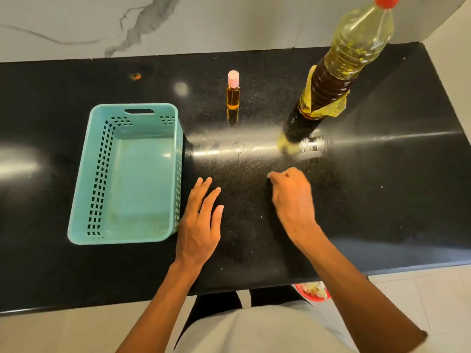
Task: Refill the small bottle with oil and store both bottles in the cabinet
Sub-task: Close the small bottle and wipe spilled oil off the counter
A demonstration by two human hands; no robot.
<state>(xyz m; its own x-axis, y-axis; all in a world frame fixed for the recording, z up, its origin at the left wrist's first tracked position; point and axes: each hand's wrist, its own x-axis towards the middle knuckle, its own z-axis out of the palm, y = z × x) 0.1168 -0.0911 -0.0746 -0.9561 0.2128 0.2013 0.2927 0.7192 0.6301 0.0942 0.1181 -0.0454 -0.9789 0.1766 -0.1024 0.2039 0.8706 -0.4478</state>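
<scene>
Black speckled worktop [382, 200], glossy with streaks of glare, set against a pale marbled wall. At the near middle, left hand [201, 220] laid out flat, fingers straight and slightly spread, holding nothing, just beside the near corner of a teal perforated basket [102, 174]. Right hand [293, 197] knuckles-up and a little blurred, fingers curled under, nothing visible inside them. Both hands well apart from either bottle. Farther back, near the middle, the small bottle [233, 94]: upright, pink cap on, amber oil up to about the shoulder. To the right of it the large oil bottle [331, 80]: upright, red cap on, yellow label around the lower body, dark oil below and an emptier, yellowish upper part. Basket with nothing in it. Below the worktop's near edge, part of a red container [312, 293] on the floor. No cabinet in view. Judging by both caps on and the small bottle looking full, refill probably done already, though not certain from this alone. Left to do: picking up both bottles and storing them in the cabinet.
</scene>
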